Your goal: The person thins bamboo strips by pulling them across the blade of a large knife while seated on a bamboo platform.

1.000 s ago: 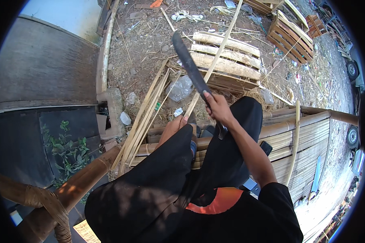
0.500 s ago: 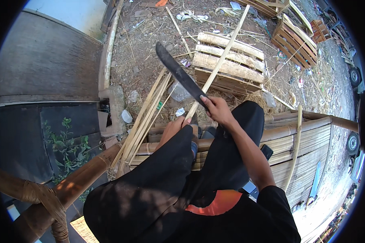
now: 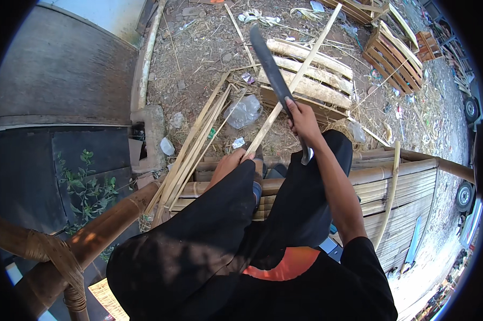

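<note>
left hand (image 3: 228, 163) half-hidden on bamboo strip (image 3: 295, 80), machete (image 3: 271, 72) raised

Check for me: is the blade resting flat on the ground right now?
No, the right hand holds the long dark blade raised beside the bamboo strip that the left hand grips.

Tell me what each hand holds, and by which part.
Right hand: machete, by its handle. Left hand: bamboo strip, by its near end.
</note>
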